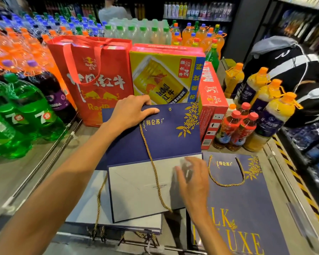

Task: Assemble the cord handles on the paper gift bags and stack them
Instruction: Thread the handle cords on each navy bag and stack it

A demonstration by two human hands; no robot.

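Currently the navy gift bag (166,137) is propped up on the table (17,181), its grey folded base (136,188) toward the viewer, resting on a stack of flat bags (85,205). The left hand (131,111) grips its top edge, fingers curled over the rim and thumb lying along the front. A gold cord (151,159) hangs from beneath that hand and trails loose across the base. The second eyelet (170,109) is empty, so the handle looks half threaded.

The right hand (193,179) is blurred over the base, fingers spread and apparently holding nothing.

To the right lies a finished bag (247,196) with its cord handle (226,184) looped.

The likely trouble: a careless tug could pull the cord back out of the first hole, since no knot is visible. The free end could also snag the cords (99,230) dangling from the stack. Drink bottles (238,129) stand close enough for a swinging bag to knock.
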